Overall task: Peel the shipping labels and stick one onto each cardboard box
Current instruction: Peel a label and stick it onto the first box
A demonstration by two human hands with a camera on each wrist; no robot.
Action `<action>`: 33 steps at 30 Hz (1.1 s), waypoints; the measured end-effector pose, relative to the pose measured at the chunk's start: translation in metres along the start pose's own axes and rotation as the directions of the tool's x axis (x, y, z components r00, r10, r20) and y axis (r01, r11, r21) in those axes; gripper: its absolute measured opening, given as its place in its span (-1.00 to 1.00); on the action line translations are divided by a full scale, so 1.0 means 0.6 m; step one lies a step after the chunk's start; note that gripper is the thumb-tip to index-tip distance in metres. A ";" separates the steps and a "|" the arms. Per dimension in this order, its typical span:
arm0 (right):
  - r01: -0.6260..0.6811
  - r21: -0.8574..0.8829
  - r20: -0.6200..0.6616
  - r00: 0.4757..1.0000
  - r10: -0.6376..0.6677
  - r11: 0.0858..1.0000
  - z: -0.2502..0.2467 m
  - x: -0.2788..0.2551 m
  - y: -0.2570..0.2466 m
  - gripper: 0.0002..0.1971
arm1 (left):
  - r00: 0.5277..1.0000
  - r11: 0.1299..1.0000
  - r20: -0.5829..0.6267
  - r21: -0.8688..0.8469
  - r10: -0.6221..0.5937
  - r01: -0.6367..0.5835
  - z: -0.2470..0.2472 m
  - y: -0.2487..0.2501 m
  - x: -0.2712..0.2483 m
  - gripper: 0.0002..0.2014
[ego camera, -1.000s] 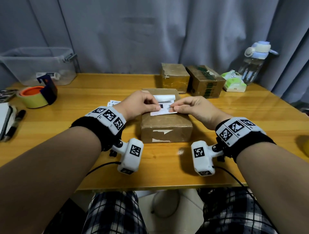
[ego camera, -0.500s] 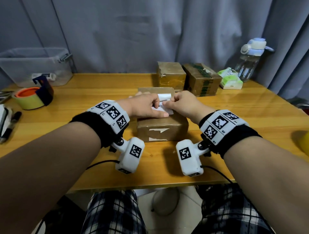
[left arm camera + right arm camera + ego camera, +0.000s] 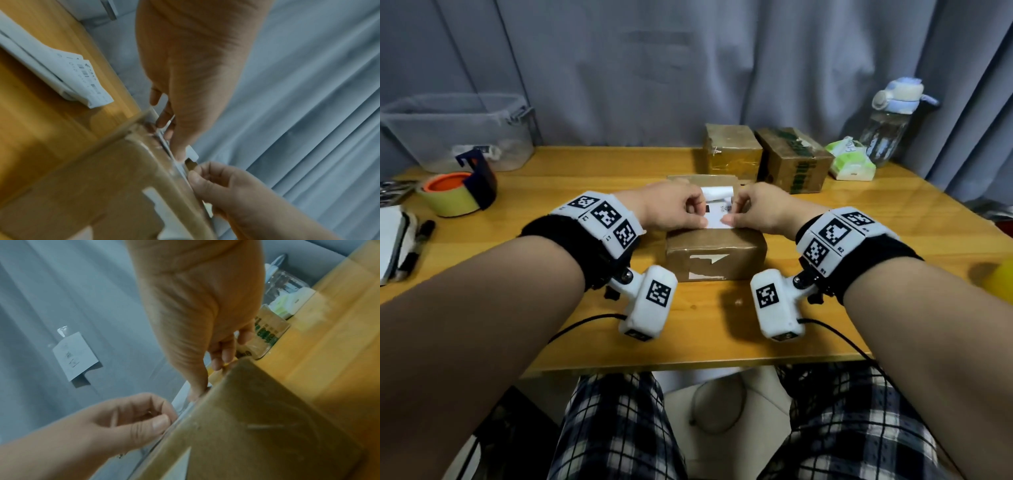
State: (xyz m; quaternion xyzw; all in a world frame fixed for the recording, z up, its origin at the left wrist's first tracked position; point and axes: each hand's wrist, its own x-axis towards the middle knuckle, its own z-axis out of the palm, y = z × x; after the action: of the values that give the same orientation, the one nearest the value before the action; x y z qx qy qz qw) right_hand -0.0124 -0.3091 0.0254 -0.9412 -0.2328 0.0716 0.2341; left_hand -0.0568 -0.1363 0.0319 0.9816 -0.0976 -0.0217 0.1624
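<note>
Left hand [image 3: 674, 209] pinches the near-left edge of the shipping label [image 3: 717, 214], which lies atop the cardboard box [image 3: 715, 253] under both hands. Right hand [image 3: 760, 210] pinches its right edge. Likely mid-peel or placing; next, press flat.

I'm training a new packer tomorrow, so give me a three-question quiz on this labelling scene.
1. True or false: both the left hand and the right hand pinch the shipping label over the nearest cardboard box.
2. How many other cardboard boxes stand at the back of the table?
3. Which lies at the table's left? A) tape roll B) water bottle C) tissue pack

Key: 1 true; 2 two; 3 A.
</note>
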 end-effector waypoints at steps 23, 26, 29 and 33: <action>0.266 -0.087 -0.039 0.962 -0.270 0.960 0.011 -0.025 0.013 -0.75 | 0.978 0.979 -0.084 0.077 0.193 -0.187 0.028 -0.037 -0.052 -0.56; 0.202 -0.015 -0.062 0.977 -0.203 0.979 -0.009 -0.033 0.036 -0.79 | 0.988 0.982 -0.031 0.115 0.151 -0.147 0.008 -0.052 -0.061 -0.50; 0.204 -0.063 -0.079 0.975 -0.208 0.977 -0.015 -0.034 0.032 -0.78 | 0.992 0.987 -0.055 0.123 0.112 -0.104 -0.001 -0.047 -0.055 -0.32; 0.252 -0.130 -0.071 0.962 -0.262 0.959 0.001 -0.031 0.020 -0.79 | 0.983 0.994 -0.153 0.064 0.101 -0.092 0.015 -0.024 -0.034 -0.69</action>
State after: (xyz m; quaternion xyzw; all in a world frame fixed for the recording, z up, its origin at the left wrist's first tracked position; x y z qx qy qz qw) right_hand -0.0243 -0.3271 0.0196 -0.9175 -0.3466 -0.0148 0.1946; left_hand -0.0746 -0.1215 0.0188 0.9786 -0.1329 0.0657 0.1426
